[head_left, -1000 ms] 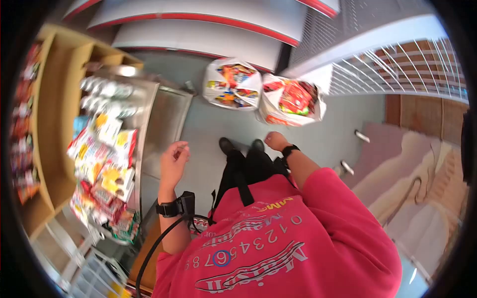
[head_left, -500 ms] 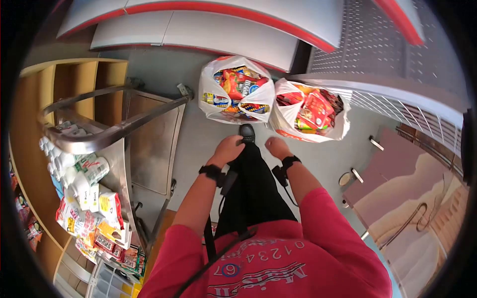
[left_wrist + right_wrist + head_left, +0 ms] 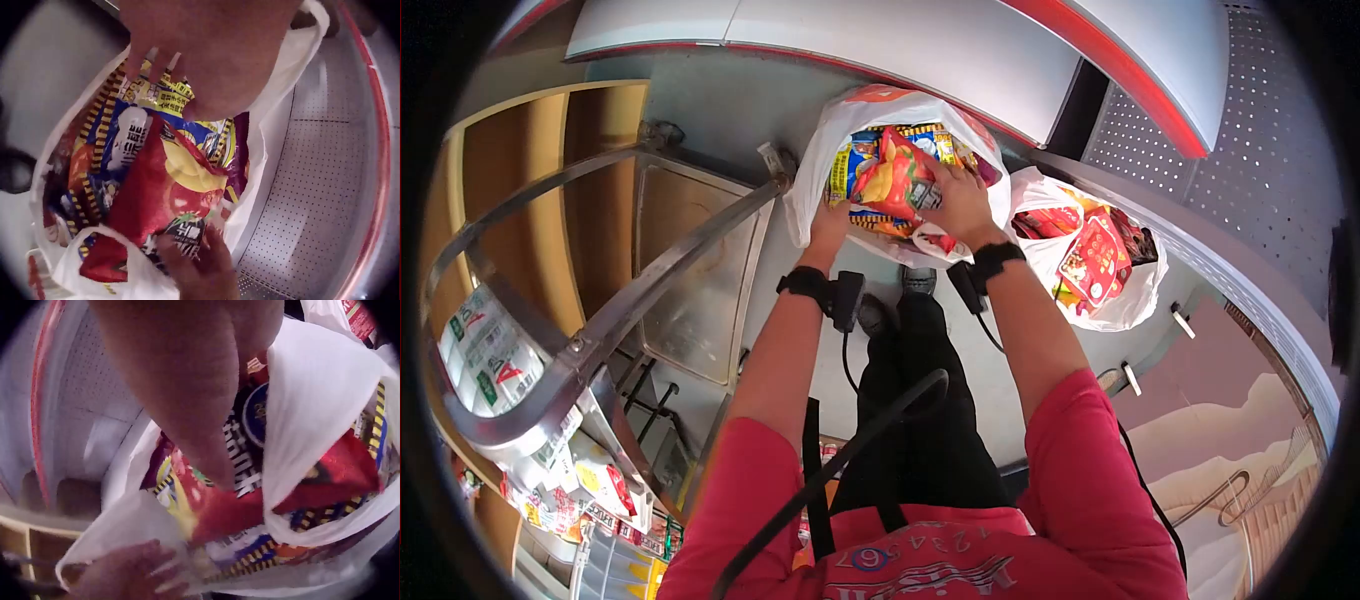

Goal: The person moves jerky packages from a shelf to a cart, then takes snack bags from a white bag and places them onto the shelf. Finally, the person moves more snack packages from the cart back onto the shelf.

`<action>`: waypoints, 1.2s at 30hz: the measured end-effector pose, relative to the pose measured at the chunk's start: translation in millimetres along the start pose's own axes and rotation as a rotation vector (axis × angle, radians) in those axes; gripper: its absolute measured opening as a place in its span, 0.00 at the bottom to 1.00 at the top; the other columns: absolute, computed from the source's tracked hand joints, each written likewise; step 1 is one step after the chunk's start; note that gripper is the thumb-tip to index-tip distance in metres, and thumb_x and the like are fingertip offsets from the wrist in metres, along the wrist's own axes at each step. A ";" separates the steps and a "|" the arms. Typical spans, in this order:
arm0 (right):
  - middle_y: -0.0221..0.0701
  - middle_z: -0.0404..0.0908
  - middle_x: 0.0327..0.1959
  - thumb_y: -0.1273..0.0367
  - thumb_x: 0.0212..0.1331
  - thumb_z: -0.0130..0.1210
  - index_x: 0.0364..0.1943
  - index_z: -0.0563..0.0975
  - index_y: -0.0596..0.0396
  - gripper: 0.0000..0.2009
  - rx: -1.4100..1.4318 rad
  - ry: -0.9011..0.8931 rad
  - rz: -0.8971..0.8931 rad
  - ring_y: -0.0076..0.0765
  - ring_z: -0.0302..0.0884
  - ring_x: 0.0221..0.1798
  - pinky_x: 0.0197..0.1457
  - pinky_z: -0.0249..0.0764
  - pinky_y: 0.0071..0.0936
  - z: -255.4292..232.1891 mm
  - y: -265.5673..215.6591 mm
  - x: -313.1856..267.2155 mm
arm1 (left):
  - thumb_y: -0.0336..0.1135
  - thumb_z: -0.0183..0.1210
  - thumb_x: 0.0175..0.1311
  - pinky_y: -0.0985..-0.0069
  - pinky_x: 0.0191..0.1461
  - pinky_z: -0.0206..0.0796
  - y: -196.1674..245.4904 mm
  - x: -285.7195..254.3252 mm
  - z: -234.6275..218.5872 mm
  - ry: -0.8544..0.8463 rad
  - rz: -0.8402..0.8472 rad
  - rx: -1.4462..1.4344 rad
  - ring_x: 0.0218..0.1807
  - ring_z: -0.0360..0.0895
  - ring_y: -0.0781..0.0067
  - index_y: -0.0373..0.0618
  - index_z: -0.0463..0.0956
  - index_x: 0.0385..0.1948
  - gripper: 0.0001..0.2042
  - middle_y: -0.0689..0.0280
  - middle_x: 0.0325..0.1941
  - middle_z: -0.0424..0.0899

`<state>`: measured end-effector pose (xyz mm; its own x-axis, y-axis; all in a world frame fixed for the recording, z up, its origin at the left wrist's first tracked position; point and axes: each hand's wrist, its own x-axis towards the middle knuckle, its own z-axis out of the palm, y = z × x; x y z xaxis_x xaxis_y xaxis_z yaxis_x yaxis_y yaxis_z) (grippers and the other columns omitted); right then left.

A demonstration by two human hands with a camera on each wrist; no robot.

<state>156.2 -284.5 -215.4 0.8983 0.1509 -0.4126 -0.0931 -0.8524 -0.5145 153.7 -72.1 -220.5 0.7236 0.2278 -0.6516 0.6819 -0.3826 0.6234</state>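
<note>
A white plastic bag [image 3: 815, 160] stuffed with snack packets stands on the floor in front of my feet. My left hand [image 3: 830, 225] grips its near left rim [image 3: 119, 537], fingers curled into the plastic. My right hand [image 3: 958, 203] reaches in from the right, and its fingers curl over a red snack packet [image 3: 156, 200] that lies on top. In the left wrist view my left hand [image 3: 206, 56] hangs over blue-and-yellow packets [image 3: 134, 134], and the right fingertips [image 3: 200, 265] show at the bottom. In the right wrist view my right hand [image 3: 187, 381] goes down beside the bag's handle strip [image 3: 300, 400].
A second white bag [image 3: 1135, 290] of red packets stands to the right. A steel platform cart [image 3: 690, 270] with a handle bar [image 3: 600, 325] stands at my left, with boxed goods [image 3: 490, 360] behind it. A white and red shelf base [image 3: 900, 40] runs ahead; wooden shelving [image 3: 550, 160] is at the left.
I have bent forward and down. Both hands went from in front of my legs to the left bag; the left took hold of its rim and the right went onto the packets.
</note>
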 end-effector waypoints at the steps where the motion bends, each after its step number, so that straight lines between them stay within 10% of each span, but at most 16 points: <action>1: 0.40 0.73 0.48 0.65 0.33 0.66 0.57 0.64 0.48 0.38 -0.059 0.006 -0.052 0.47 0.67 0.53 0.56 0.63 0.39 -1.0 -0.7 -7.2 | 0.33 0.58 0.50 0.70 0.52 0.63 -17.1 14.3 1.0 0.010 0.062 0.106 0.48 0.74 0.62 0.37 0.65 0.52 0.25 0.54 0.45 0.76; 10: 0.36 0.68 0.51 0.70 0.34 0.64 0.50 0.71 0.43 0.30 0.004 -0.033 -0.181 0.43 0.63 0.57 0.63 0.55 0.41 9.7 5.1 -41.7 | 0.36 0.67 0.41 0.67 0.53 0.63 -11.6 45.0 8.1 -0.015 0.306 0.294 0.48 0.72 0.54 0.31 0.63 0.50 0.32 0.49 0.45 0.75; 17: 0.42 0.67 0.55 0.62 0.31 0.68 0.56 0.64 0.51 0.39 -0.067 -0.090 0.071 0.44 0.61 0.61 0.65 0.52 0.41 19.7 12.2 -33.7 | 0.42 0.68 0.38 0.61 0.50 0.65 -22.3 58.2 19.8 0.049 0.110 0.600 0.46 0.73 0.51 0.39 0.64 0.49 0.33 0.51 0.42 0.76; 25: 0.43 0.73 0.47 0.51 0.26 0.69 0.46 0.72 0.57 0.38 -0.187 -0.411 0.202 0.44 0.67 0.55 0.65 0.54 0.36 3.8 15.0 -20.6 | 0.42 0.70 0.37 0.66 0.42 0.68 -39.9 62.3 13.5 -0.039 0.146 0.367 0.38 0.78 0.57 0.36 0.70 0.36 0.26 0.53 0.34 0.80; 36: 0.43 0.76 0.44 0.55 0.27 0.71 0.49 0.70 0.60 0.39 0.097 -0.197 0.297 0.44 0.73 0.48 0.52 0.68 0.33 -38.3 56.2 -26.5 | 0.27 0.61 0.49 0.76 0.45 0.67 -1.0 6.1 -13.8 -0.162 0.166 -0.174 0.41 0.76 0.72 0.36 0.65 0.48 0.22 0.61 0.40 0.78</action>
<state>143.6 -355.6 -204.6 0.7268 0.0052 -0.6868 -0.3865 -0.8236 -0.4152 158.9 -57.9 -219.1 0.8097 0.0232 -0.5864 0.5738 -0.2406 0.7828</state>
